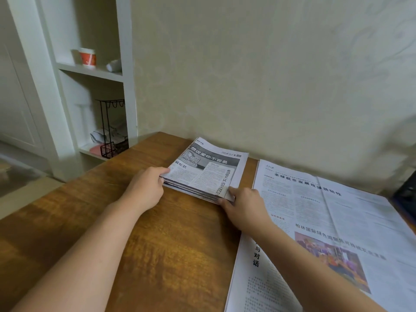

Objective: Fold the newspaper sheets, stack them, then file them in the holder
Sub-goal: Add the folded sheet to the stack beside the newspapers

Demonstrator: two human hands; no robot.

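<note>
Folded stack [206,171]: light, floppy, sheets prone to slide. Left hand [147,183] pinches its near-left corner; right hand [244,200] grips near-right corner. Support underneath between both.

The left hand [146,188] hides the near-left corner of the folded stack [204,172]; its fingers [163,171] curl over that edge, so the fingertips beneath cannot be seen. The right hand [243,202] covers the stack's near-right corner, and its forearm hides part of the open newspaper [337,221], which the right and bottom edges cut off. Small print beyond the fingers is too fine to read. Far left of the fingers, the wire holder [111,127] is blurred and half hidden by the shelf frame [129,75]. A dark object [406,190] at the right edge cannot be identified.
</note>
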